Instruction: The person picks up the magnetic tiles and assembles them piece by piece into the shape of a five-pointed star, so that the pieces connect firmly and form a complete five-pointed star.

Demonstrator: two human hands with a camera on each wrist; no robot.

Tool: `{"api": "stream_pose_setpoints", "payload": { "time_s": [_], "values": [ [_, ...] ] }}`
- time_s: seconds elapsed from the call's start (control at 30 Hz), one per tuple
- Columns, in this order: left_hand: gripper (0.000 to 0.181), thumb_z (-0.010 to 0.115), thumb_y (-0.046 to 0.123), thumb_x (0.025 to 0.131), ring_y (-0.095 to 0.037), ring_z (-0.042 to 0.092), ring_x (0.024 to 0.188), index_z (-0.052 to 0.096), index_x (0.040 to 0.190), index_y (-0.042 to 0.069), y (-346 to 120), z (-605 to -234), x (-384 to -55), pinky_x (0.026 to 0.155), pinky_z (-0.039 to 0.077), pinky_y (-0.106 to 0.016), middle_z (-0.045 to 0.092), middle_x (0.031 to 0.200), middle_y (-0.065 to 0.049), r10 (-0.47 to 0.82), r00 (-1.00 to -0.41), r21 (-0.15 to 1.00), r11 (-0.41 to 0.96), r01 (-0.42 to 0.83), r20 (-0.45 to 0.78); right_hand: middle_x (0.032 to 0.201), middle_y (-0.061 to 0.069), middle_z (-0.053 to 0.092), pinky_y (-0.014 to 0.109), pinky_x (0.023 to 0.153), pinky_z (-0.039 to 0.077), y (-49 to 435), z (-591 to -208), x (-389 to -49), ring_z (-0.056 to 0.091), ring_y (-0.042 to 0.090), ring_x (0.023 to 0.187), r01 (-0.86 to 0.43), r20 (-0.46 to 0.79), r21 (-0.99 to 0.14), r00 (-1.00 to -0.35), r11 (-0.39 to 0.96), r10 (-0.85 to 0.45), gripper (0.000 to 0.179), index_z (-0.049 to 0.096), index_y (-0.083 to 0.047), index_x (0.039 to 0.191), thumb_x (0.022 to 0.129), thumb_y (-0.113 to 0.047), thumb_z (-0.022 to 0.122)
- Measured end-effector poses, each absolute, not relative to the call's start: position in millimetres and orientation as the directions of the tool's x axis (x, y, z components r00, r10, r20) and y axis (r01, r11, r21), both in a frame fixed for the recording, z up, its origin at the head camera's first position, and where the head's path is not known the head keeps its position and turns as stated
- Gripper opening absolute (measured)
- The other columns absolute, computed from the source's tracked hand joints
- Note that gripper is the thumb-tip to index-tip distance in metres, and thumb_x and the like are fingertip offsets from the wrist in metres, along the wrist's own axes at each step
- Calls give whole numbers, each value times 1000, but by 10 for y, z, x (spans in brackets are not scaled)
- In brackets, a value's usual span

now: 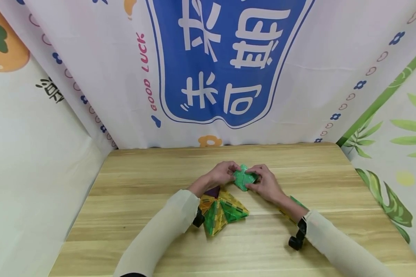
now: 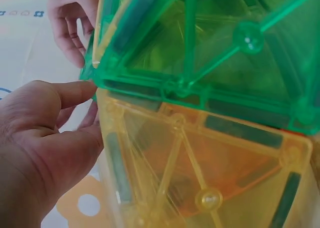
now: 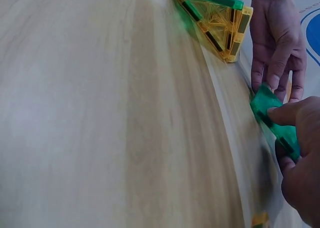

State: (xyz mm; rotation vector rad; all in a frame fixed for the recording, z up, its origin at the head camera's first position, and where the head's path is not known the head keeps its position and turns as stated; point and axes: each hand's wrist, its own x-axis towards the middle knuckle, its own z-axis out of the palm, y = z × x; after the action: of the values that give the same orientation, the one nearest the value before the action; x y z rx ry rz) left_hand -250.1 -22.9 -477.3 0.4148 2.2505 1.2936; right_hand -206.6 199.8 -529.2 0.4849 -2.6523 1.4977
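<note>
Two green translucent magnetic tiles (image 1: 240,180) meet along an edge above the back half of the table. My left hand (image 1: 223,173) pinches their left side with thumb and fingers. From the right, my right hand (image 1: 266,185) grips the other side, its thumb and fingertips on the green plastic (image 3: 263,105). Nearer my left forearm stands a pointed shape of joined magnetic tiles (image 1: 215,215) in yellow, green and orange, with a purple tile (image 1: 213,192) at its back. In the left wrist view, its yellow tile (image 2: 150,153) hides some of my left fingertips.
More tiles, a green one (image 1: 297,201) and a yellow one (image 1: 288,216), lie partly hidden under my right forearm. The wooden table (image 1: 131,215) reaches a printed cloth (image 1: 131,130) at the back, with cloth walls at both sides.
</note>
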Motion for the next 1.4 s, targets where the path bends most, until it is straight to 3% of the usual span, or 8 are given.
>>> {"api": "stream_pose_setpoints", "payload": {
  "time_s": [0.13,0.33,0.5,0.67,0.97,1.4],
  "values": [
    [36,60,-15,97,-19,60,109,70,122,9,-249,-4785,-2500,90,56,-34,62,125,-8,484,-835,873,487,8,-262,133,24,57,36,97,58,1988,-5296,-2078,62,39,121,-255,159,-892,-950,374,-268,42,70,3,127,88,6,82],
    [37,57,-14,98,-24,65,109,71,123,8,-370,-4707,-2494,91,60,-40,63,121,-9,514,-830,895,444,40,-218,133,23,66,21,86,57,1946,-5190,-2125,67,34,113,-188,99,-929,-956,320,-275,40,68,2,130,92,6,77],
    [34,61,-7,99,-27,66,116,71,128,6,-551,-4603,-2455,92,60,-36,66,124,-12,560,-818,880,446,163,-132,137,23,65,26,94,59,1881,-5058,-2165,67,38,122,-170,86,-954,-944,246,-319,40,68,3,130,91,9,76],
    [33,62,-7,99,-26,65,117,71,129,4,-773,-4534,-2393,96,59,-36,67,126,-13,568,-818,893,411,181,-95,137,22,64,29,92,61,1763,-4957,-2196,68,36,121,-158,72,-967,-922,198,-380,40,68,2,131,92,6,75],
    [32,62,-9,99,-25,67,111,70,127,3,-1148,-4506,-2280,94,61,-40,67,123,-13,532,-837,916,386,106,-127,134,24,66,28,89,61,1468,-4876,-2226,68,34,116,-152,67,-979,-871,138,-486,40,67,5,132,92,8,74],
    [35,60,-12,99,-29,67,115,67,131,1,-1440,-4626,-2179,101,58,-49,64,129,-18,502,-846,938,346,9,-177,136,22,65,29,90,61,1228,-4959,-2281,68,29,116,-137,32,-980,-824,144,-566,40,67,5,132,92,9,73]
  ]
}}
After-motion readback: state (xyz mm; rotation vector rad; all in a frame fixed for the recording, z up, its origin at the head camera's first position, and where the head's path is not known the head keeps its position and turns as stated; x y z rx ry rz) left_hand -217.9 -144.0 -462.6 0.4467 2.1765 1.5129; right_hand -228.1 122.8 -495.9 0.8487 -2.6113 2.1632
